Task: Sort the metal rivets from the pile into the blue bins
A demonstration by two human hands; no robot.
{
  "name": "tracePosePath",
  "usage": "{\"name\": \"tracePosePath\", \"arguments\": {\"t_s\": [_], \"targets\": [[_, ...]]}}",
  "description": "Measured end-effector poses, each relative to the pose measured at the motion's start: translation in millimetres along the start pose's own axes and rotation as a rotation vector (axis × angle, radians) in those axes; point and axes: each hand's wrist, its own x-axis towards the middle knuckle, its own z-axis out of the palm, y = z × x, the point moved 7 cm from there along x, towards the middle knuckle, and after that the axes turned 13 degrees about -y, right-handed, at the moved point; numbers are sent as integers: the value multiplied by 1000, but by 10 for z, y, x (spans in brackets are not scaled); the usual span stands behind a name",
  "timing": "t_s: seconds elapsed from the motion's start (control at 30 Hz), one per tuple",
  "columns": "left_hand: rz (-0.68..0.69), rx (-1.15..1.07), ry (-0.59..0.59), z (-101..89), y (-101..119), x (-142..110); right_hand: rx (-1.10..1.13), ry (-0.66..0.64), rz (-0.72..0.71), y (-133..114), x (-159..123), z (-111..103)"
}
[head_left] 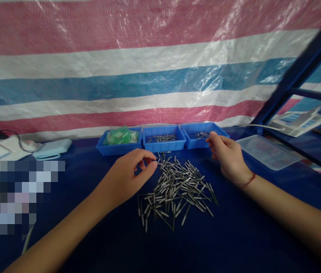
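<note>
A loose pile of silvery blind rivets [177, 182] lies on the dark blue tabletop. At its upper left edge is my left hand [129, 172], thumb and forefinger pinched together; whatever is between the tips is too small to make out. My right hand [228, 157] is raised at the front of the right blue bin [197, 142], its fingers curled closed, and their contents are hidden. Some rivets lie in that bin, and more fill the middle blue bin [164, 146]. The left blue bin [119, 149] holds green and clear plastic packets [122, 135].
A clear plastic lid [271, 151] lies right of the bins. Blue metal frame bars [296, 64] rise at the right. A light blue case [52, 148] and white items with a cable [9, 148] sit at the left. A striped tarp [149, 83] hangs behind.
</note>
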Motion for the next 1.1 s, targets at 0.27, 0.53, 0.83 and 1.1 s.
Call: {"name": "tracePosePath", "arguments": {"t_s": [0.27,0.53,0.83,1.1], "targets": [[-100,146,-357,116,-262,-37,4,-165,-40,-65,-172,211],[-103,229,-386,340,-352,14,-185,-284,-174,-156,-263,320],[-27,-194,-141,175,-114,51,-500,-617,-604,-531,-732,681],[-68,-689,-101,296,74,0,-363,-641,-617,-611,-933,741]]}}
